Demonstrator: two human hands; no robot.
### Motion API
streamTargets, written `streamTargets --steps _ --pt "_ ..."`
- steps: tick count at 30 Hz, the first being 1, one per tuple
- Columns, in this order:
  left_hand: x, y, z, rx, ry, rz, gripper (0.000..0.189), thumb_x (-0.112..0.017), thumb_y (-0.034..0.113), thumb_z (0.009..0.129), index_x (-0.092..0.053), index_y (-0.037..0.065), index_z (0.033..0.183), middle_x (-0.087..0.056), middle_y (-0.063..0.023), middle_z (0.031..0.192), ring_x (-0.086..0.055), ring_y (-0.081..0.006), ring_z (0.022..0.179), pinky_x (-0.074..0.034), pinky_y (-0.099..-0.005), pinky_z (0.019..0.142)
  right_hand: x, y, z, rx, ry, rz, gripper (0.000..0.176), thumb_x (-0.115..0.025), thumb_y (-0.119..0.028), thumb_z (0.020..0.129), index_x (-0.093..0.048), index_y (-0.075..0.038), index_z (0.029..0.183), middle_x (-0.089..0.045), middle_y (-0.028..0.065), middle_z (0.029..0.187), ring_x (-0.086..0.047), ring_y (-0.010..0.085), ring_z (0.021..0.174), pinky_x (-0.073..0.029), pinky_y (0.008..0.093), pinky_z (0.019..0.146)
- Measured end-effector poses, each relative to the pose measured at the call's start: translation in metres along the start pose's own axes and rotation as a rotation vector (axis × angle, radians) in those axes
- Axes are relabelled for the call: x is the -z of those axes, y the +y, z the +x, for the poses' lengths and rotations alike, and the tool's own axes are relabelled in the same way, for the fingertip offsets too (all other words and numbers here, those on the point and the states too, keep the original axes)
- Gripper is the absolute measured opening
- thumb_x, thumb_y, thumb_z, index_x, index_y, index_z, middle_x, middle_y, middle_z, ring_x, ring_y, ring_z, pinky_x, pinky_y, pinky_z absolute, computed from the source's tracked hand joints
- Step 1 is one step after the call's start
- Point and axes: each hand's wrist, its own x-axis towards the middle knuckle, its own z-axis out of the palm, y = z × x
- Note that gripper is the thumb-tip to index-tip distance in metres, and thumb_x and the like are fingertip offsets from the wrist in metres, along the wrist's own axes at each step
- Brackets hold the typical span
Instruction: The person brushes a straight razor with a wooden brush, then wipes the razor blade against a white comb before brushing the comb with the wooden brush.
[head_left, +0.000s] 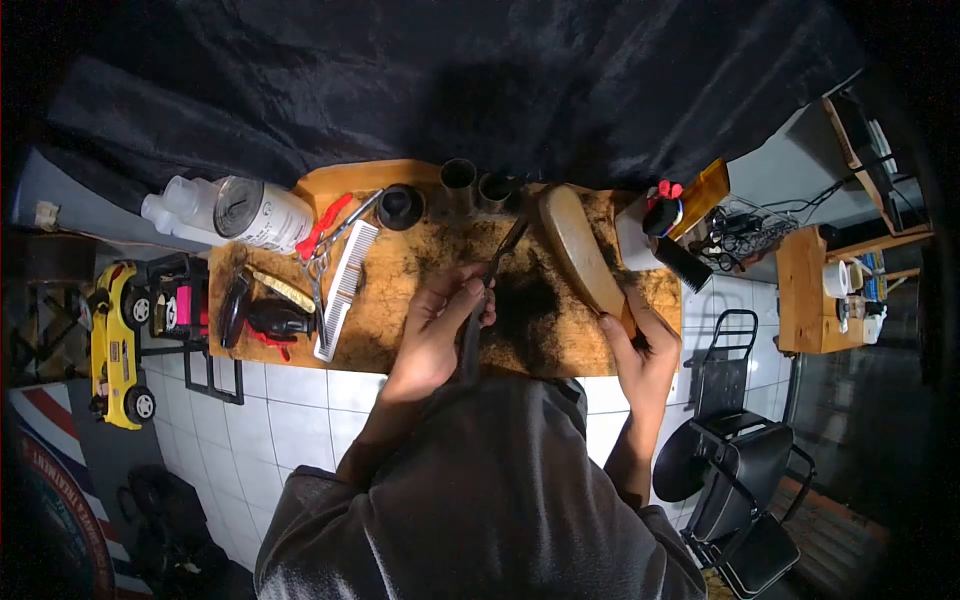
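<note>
Above the hair-strewn wooden table (400, 262), my left hand (440, 325) is closed on a thin dark tool (508, 246), whose tip points up and to the right. A long, curved, light-wood brush (577, 245) is in my right hand (645, 350), gripped at its lower end between thumb and fingers. The two hands are apart. Dark hair clippings (525, 310) lie on the tabletop between them. To the left of my left hand rests a white comb (347, 290), with metal scissors (320, 265) beside it.
Clippers (280, 318), a large can (262, 215), a black round container (401, 207) and cups (458, 187) stand or lie on the table. At its right are a black brush (684, 262) and a bottle (635, 235). A barber chair (750, 470) stands lower right; a dark curtain (400, 90) hangs behind.
</note>
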Motion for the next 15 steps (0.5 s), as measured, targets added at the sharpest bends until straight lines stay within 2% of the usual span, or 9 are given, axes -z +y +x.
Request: streamTargets --steps 1,4,5,9,12,15 --pt "-0.001 0.0 0.0 0.004 0.0 -0.043 0.024 -0.054 0.01 0.095 -0.055 -0.001 0.116 -0.06 -0.0064 0.097 -0.058 -0.0135 0.082 -0.048 -0.0272 0.074 -0.001 0.005 0.0 0.039 0.003 -0.016 0.039 -0.078 -0.012 0.072 -0.066 0.005 0.104 -0.068 0.0192 0.088 -0.067 0.0219 0.079 -0.05 0.0302 0.072" --pt "0.008 -0.002 0.001 -0.018 -0.025 -0.08 0.024 -0.052 0.011 0.096 -0.055 0.0 0.117 -0.061 -0.0056 0.099 -0.058 -0.0125 0.083 -0.048 -0.0266 0.073 0.009 0.008 -0.002 0.07 -0.342 -0.075 0.036 -0.079 -0.013 0.072 -0.068 0.003 0.102 -0.067 0.0204 0.087 -0.068 0.0247 0.079 -0.05 0.0311 0.072" --pt "0.009 -0.002 0.0 -0.025 -0.003 -0.081 0.025 -0.051 0.011 0.096 -0.055 0.0 0.118 -0.061 -0.0054 0.099 -0.059 -0.0123 0.083 -0.048 -0.0263 0.073 0.011 0.006 -0.003 0.139 -0.406 -0.021 0.036 -0.08 -0.015 0.071 -0.069 0.003 0.1 -0.067 0.0208 0.087 -0.068 0.0277 0.079 -0.05 0.032 0.072" --pt "0.005 -0.001 0.0 -0.03 0.048 -0.08 0.026 -0.049 0.013 0.098 -0.055 0.001 0.12 -0.062 -0.0043 0.1 -0.059 -0.0113 0.083 -0.048 -0.0252 0.072 0.025 0.006 -0.001 0.073 -0.558 -0.055 0.04 -0.081 -0.017 0.07 -0.068 0.003 0.102 -0.066 0.0178 0.082 -0.066 0.0262 0.072 -0.049 0.0303 0.069" --pt "0.011 -0.005 0.003 0.026 0.055 -0.125 0.027 -0.048 0.014 0.098 -0.053 0.004 0.122 -0.061 -0.0039 0.1 -0.058 -0.0111 0.084 -0.048 -0.0253 0.07 0.034 0.012 -0.002 0.09 -0.569 0.028 0.041 -0.081 -0.015 0.07 -0.067 0.004 0.103 -0.066 0.0154 0.08 -0.064 0.0205 0.07 -0.049 0.0283 0.067" --pt "0.018 -0.002 0.003 0.136 0.013 -0.166 0.032 -0.049 0.016 0.098 -0.049 0.009 0.129 -0.06 -0.0069 0.103 -0.057 -0.0138 0.09 -0.05 -0.028 0.07 0.026 0.021 -0.008 -0.027 -0.438 0.142 0.04 -0.08 -0.012 0.072 -0.066 0.005 0.104 -0.067 0.0133 0.081 -0.062 0.0138 0.073 -0.048 0.0263 0.067"
